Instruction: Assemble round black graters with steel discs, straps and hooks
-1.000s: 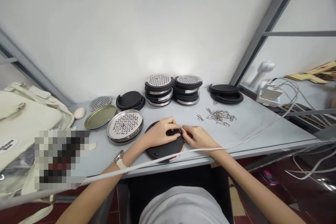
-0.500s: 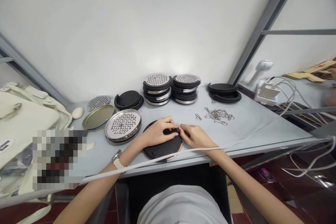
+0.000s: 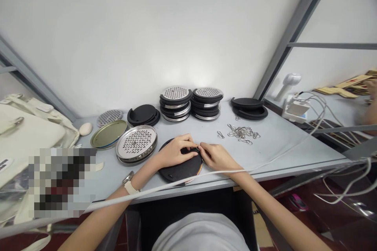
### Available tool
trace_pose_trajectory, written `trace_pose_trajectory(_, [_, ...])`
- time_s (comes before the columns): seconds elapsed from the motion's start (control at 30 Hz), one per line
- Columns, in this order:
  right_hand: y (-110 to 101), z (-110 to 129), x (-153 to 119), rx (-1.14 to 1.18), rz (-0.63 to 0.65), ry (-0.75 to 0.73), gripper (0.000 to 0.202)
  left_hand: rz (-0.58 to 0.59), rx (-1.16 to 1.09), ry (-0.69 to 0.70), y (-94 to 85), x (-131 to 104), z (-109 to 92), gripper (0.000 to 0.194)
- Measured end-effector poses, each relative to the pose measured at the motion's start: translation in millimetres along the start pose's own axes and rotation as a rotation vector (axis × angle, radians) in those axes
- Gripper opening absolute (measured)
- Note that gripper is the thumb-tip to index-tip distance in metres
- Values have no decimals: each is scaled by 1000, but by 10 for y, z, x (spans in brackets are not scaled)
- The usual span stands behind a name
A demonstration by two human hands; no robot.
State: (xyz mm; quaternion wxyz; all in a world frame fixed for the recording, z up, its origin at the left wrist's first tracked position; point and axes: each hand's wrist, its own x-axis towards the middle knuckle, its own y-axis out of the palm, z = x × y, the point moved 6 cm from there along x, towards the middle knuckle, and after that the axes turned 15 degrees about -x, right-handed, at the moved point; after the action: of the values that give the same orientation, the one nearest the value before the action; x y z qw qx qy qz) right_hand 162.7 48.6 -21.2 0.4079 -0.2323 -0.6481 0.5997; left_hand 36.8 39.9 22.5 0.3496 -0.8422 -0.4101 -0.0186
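A round black case (image 3: 179, 170) lies near the table's front edge, with an orange and silver rim showing at its right side. My left hand (image 3: 178, 151) rests over its upper part, thumb and fingers gripping the case near its right edge. My right hand (image 3: 216, 157) pinches a small metal piece (image 3: 198, 148) at that same edge, its fingertips touching those of the left; the piece is mostly hidden. Loose metal clips (image 3: 243, 132) lie in a pile to the right, with one clip (image 3: 220, 135) apart from them.
Two stacks of black-rimmed grater discs (image 3: 176, 105) (image 3: 207, 104) stand by the wall. Black covers (image 3: 249, 109) lie right of them, more (image 3: 143, 115) to the left. A grater disc (image 3: 136, 143) and green lid (image 3: 108, 134) sit at left. A white cable (image 3: 165, 190) crosses the foreground.
The view has shifted slightly, so the table's contents appear a little lower and further left. Both hands remain at the case's right edge, with the right fingers slightly more closed together.
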Motion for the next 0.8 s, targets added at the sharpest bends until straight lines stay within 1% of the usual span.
trace_pose_trajectory(0.13, [10, -1, 2, 5, 14, -16, 29, 0, -4, -7, -1, 0, 3, 20])
trace_pose_trajectory(0.43, [1, 7, -8, 22, -3, -24, 25, -1, -1, -9, -3, -8, 1, 19])
trace_pose_trajectory(0.8, [6, 4, -8, 61, 28, -35, 25, 6, 16, 2, 0, -7, -24, 18])
